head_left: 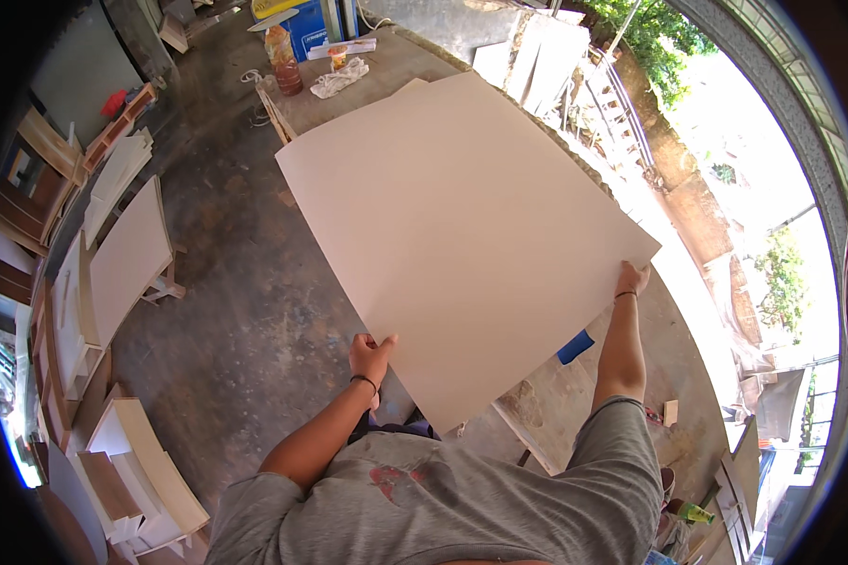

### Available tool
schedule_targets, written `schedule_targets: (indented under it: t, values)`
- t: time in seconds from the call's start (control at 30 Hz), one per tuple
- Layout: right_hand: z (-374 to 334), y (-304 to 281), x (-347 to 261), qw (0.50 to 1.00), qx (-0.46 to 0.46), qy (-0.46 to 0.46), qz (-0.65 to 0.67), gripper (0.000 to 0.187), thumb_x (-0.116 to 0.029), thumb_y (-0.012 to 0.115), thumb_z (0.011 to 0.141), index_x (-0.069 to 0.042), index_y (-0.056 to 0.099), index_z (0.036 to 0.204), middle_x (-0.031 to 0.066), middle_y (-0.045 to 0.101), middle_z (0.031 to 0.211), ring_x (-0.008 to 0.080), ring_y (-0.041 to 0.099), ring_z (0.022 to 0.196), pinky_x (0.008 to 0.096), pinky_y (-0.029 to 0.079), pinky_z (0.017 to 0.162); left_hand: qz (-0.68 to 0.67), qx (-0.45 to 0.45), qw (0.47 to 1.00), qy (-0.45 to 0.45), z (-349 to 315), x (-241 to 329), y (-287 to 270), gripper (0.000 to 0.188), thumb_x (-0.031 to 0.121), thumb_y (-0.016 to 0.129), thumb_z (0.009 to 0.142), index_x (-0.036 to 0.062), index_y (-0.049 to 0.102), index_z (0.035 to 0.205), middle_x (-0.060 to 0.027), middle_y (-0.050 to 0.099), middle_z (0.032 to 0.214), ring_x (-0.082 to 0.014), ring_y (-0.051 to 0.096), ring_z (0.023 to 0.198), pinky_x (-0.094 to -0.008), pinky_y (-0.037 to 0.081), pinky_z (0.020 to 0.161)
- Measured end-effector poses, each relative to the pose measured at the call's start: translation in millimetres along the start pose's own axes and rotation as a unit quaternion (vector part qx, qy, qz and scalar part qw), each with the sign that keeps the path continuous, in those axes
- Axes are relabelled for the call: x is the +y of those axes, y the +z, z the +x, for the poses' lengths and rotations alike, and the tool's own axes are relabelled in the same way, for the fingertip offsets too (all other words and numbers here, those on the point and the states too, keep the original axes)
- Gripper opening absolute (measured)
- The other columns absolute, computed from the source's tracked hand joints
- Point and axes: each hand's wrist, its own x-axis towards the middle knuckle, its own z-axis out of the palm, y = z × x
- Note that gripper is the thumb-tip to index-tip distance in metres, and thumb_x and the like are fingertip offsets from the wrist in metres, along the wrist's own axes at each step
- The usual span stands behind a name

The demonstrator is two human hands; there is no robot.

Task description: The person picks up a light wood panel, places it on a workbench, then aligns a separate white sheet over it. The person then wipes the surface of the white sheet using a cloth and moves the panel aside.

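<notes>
A large, plain off-white sheet (471,226) spreads out in front of me, its near corner close to my shirt. My left hand (372,356) is closed on the sheet's left edge, thumb on top and fingers partly hidden below. At the right corner, my right hand (633,277) pinches the near edge, its fingertips mostly under the sheet. The sheet covers much of the worktable (669,348) beneath it. A small blue thing (575,347) shows from under the sheet's near right edge.
Past the sheet's far side stand a bottle of reddish liquid (285,71), a crumpled white cloth (340,79) and a blue box (306,36). A small wooden block (671,411) lies at the right. White panels (127,259) and a box-like wooden piece (146,471) stand along the left.
</notes>
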Motion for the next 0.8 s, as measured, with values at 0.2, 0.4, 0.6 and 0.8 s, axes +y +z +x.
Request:
schedule_targets:
  t: [0.2, 0.4, 0.6, 0.8]
  values:
    - [-8.1, -5.3, 4.0, 0.998, -0.031, 0.054, 0.025, 0.038, -0.005, 0.064, 0.065, 0.006, 0.056, 0.101, 0.0133, 0.063, 0.091, 0.0209, 0.061, 0.076, 0.0317, 0.050, 0.067, 0.010, -0.027, 0.999, -0.026, 8.8, -7.4, -1.2, 0.039, 0.030, 0.076, 0.067, 0.0012, 0.053, 0.080, -0.0079, 0.059, 0.076, -0.0159, 0.057, 0.066, -0.0295, 0.047, 0.061]
    - [-14.1, -0.5, -3.8, 0.996, -0.002, 0.074, -0.051, 0.042, -0.014, 0.072, 0.059, 0.007, 0.059, 0.094, 0.0146, 0.064, 0.087, 0.0231, 0.062, 0.075, 0.0337, 0.050, 0.065, -0.047, -0.038, 0.998, -0.035, 14.7, -20.0, -2.1, 0.039, 0.025, 0.078, 0.069, 0.0000, 0.050, 0.082, -0.0061, 0.056, 0.075, -0.0139, 0.054, 0.066, -0.0285, 0.047, 0.058]
    - [1.1, -12.5, 9.7, 0.982, -0.064, 0.153, -0.093, 0.046, -0.021, 0.075, 0.065, 0.008, 0.060, 0.097, 0.0158, 0.065, 0.086, 0.0270, 0.064, 0.077, 0.0355, 0.050, 0.069, -0.063, -0.065, 0.995, -0.048, 4.3, -2.0, 3.6, 0.039, 0.023, 0.075, 0.073, 0.0029, 0.046, 0.089, -0.0065, 0.056, 0.079, -0.0131, 0.056, 0.063, -0.0259, 0.047, 0.052]
    - [-14.5, 7.8, 5.5, 0.930, 0.013, 0.085, -0.356, 0.068, -0.028, 0.067, 0.073, 0.001, 0.042, 0.129, 0.0166, 0.044, 0.133, 0.0293, 0.043, 0.122, 0.0415, 0.037, 0.097, -0.034, -0.082, 0.995, -0.053, 7.9, -4.7, -7.6, 0.037, 0.024, 0.073, 0.074, 0.0036, 0.046, 0.090, -0.0073, 0.058, 0.079, -0.0139, 0.058, 0.063, -0.0258, 0.048, 0.052]
